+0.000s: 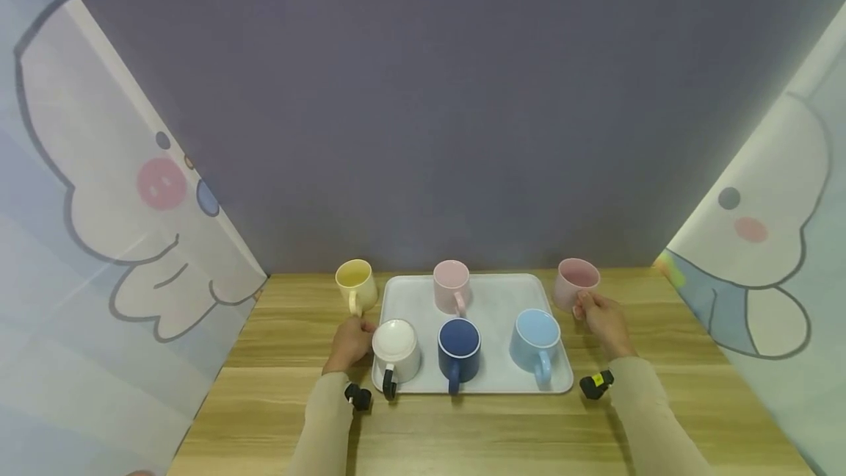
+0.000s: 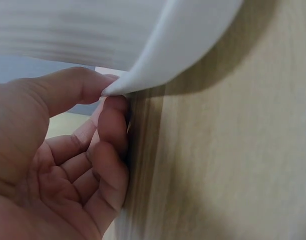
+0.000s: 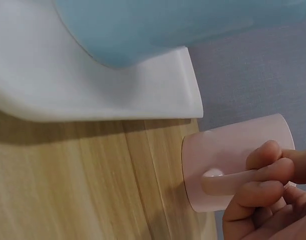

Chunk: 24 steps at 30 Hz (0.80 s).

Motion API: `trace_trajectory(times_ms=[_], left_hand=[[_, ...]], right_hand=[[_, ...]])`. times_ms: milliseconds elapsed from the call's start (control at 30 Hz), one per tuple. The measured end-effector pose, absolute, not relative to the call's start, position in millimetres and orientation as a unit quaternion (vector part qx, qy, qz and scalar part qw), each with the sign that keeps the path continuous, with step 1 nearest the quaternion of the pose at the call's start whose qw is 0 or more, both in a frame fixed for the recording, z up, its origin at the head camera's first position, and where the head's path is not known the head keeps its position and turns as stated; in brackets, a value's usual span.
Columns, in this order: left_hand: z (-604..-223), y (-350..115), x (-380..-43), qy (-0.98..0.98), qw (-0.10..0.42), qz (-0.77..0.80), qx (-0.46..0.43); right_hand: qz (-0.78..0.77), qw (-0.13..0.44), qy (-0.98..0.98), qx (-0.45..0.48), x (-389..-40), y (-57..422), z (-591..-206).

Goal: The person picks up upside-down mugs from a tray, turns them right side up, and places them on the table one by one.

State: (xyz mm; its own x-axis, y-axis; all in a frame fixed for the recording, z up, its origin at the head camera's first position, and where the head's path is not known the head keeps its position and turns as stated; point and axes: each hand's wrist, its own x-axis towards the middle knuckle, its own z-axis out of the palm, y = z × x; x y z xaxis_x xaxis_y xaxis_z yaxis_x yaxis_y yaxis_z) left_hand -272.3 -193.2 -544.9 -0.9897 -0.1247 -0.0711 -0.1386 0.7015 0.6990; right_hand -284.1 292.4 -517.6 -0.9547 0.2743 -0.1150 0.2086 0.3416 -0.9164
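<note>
In the left wrist view, the thumb and index finger of my left hand (image 2: 62,165) pinch the edge of a white tray (image 2: 193,45) at its left side. My right hand (image 3: 273,195) grips the handle of a pink mug (image 3: 233,155), which stands on the table right of the tray with its mouth up. On the tray are another pink mug (image 1: 452,289), a white mug (image 1: 399,355) with a black handle, a navy mug (image 1: 459,355) and a light blue mug (image 1: 532,347). The tops of these mugs look flat and closed.
A yellow mug (image 1: 357,289), mouth up, stands on the wooden table (image 1: 463,432) by the tray's back left corner. A grey wall (image 1: 423,116) rises behind the table. Panels with cartoon prints (image 1: 106,189) flank both sides.
</note>
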Motion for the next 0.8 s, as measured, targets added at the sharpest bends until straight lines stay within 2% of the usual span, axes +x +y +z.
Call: trace_trajectory(times_ms=[800], left_hand=[[-543.7,-191.9,-271.8,0.924,0.022,0.371,-0.09]], right_hand=[[0.565,-0.007,-0.813,-0.14,-284.7,297.2,-515.6]])
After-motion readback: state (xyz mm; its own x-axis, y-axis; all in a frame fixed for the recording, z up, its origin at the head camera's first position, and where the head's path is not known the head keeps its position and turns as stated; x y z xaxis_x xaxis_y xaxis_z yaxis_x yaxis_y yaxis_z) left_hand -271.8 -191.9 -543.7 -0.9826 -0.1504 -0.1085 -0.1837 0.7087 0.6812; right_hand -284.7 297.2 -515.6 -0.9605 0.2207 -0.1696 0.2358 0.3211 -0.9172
